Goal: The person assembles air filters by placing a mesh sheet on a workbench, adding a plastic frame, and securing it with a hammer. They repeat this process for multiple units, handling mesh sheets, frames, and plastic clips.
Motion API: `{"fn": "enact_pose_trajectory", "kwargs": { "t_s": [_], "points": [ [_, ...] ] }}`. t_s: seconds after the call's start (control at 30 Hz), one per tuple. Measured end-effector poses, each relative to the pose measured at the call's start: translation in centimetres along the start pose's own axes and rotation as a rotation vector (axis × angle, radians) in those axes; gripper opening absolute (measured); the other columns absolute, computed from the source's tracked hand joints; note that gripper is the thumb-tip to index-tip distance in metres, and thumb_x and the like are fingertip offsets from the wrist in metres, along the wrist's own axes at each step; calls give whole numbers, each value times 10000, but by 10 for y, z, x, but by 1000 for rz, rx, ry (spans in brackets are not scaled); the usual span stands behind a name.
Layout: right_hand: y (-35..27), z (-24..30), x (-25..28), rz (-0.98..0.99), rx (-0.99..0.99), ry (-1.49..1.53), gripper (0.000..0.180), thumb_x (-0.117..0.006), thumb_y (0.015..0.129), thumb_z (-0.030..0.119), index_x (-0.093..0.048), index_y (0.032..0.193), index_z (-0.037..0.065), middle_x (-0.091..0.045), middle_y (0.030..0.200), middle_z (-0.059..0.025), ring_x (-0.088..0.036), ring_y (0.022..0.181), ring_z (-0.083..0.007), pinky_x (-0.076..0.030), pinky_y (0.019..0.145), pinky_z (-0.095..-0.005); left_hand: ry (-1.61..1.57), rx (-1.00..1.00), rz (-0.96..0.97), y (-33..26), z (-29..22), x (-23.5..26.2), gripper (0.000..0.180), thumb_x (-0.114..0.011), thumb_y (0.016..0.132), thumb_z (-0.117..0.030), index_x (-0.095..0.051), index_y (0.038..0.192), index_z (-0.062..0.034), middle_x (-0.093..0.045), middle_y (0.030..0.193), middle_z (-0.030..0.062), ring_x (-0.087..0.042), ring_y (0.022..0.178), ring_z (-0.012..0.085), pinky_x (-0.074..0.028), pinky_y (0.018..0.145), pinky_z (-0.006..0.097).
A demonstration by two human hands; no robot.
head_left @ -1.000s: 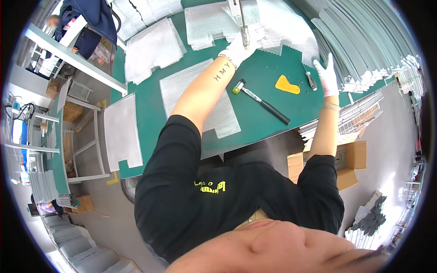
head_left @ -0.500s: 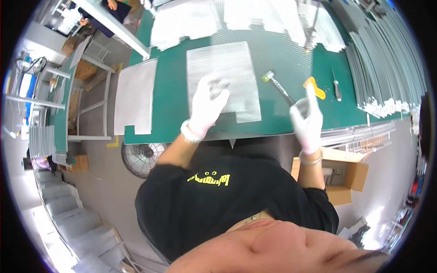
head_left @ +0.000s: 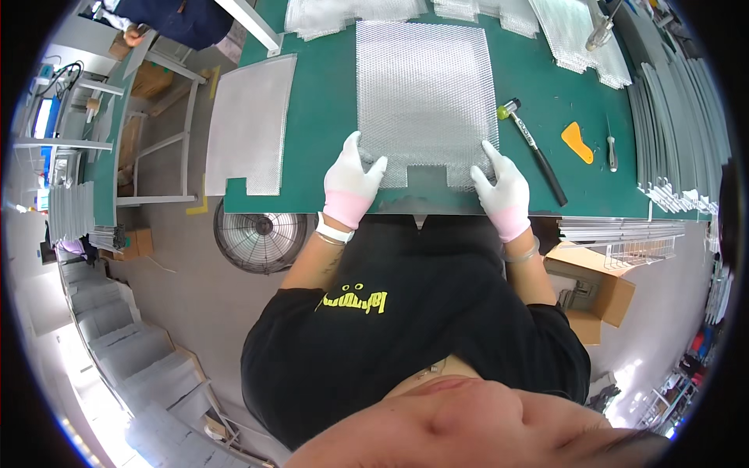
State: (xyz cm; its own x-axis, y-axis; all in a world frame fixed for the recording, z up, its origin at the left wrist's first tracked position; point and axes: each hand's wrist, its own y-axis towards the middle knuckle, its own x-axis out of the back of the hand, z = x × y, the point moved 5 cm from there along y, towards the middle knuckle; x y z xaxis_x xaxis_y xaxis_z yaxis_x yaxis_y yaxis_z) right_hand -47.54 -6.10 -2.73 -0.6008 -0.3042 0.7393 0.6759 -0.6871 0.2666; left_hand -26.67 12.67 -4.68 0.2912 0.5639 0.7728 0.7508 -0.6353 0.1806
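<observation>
Green workbench (head_left: 320, 101) in a crowded workshop, silvery mesh sheet (head_left: 425, 93) laid at centre

Seen at far left, flat grey panels (head_left: 101, 304) in a long row, with a white metal frame (head_left: 156, 200) farther up. Pictured at upper left, partly out of view, a person in dark clothing (head_left: 187, 23). Below the near edge of the bench, a round caged floor fan (head_left: 261, 226). Lying flat at the bench's left end, a paler sheet (head_left: 250, 132) with a cut-out in its lower edge.

Next along, in a white glove with a pink cuff, the left hand (head_left: 351, 183), thumb and forefinger spread wide at the lower left corner of the mesh sheet. Placed between both hands near the front of the bench, the mesh sheet itself, notched midway along its near edge. Behind it, along the far side, piles of similar mesh (head_left: 351, 15). Gloved alike, the right hand (head_left: 503, 191), thumb and forefinger also wide apart, touching the lower right corner.

Just beyond, lying aslant, a black-handled mallet (head_left: 541, 160) with a green-tipped head. Below the bench, an open cardboard box (head_left: 612, 300). Farther right, a flat yellow piece (head_left: 577, 143), then a screwdriver (head_left: 612, 154), blade pointing away. Stacked at far right, long grey strips (head_left: 679, 125)
</observation>
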Motion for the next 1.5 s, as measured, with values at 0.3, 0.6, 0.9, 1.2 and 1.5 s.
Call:
{"fn": "enact_pose_trajectory", "kwargs": {
  "t_s": [0.3,0.6,0.9,1.2,1.5],
  "points": [
    [4,-15,-23,66,-33,-145,460,-712,859,243,-638,1298,128,-579,789,-93,-581,677,-253,-491,653,-355,59,135,138,6,14,-17,676,-733,845,-343,-488,1360,20,-688,1093,189,-672,995,344,-532,868,405],
    [5,-13,-22,112,-34,-140,459,-691,877,273,-622,1312,144,-598,827,-104,-618,761,-281,-502,694,-381,118,68,99,6,12,-13,697,-709,848,-392,-482,1390,-15,-644,1229,220,-644,1095,353,-518,915,414],
    [7,-13,-12,181,-60,-363,499,-641,895,408,-583,1348,207,-608,841,-107,-649,769,-296,-527,684,-418,270,-172,15,21,14,-13,828,-781,759,-405,-459,1429,-41,-495,1377,247,-494,1239,418,-421,1043,484],
    [-68,-55,41,-103,219,-9,362,-671,848,136,-648,1201,57,-589,748,-119,-585,667,-320,-463,607,-430,424,-565,-15,35,18,-22,489,-757,791,-333,-679,1198,-73,-471,1442,275,-470,1255,479,-382,1059,547],
    [-343,-286,93,-275,-726,-208,253,-613,878,128,-688,1116,85,-704,1001,-131,-665,945,-344,-535,842,-408,417,-680,-88,17,-126,-43,518,-717,841,-237,-588,1284,-2,-378,1483,310,-375,1356,487,-325,1105,590]
  ]
}}
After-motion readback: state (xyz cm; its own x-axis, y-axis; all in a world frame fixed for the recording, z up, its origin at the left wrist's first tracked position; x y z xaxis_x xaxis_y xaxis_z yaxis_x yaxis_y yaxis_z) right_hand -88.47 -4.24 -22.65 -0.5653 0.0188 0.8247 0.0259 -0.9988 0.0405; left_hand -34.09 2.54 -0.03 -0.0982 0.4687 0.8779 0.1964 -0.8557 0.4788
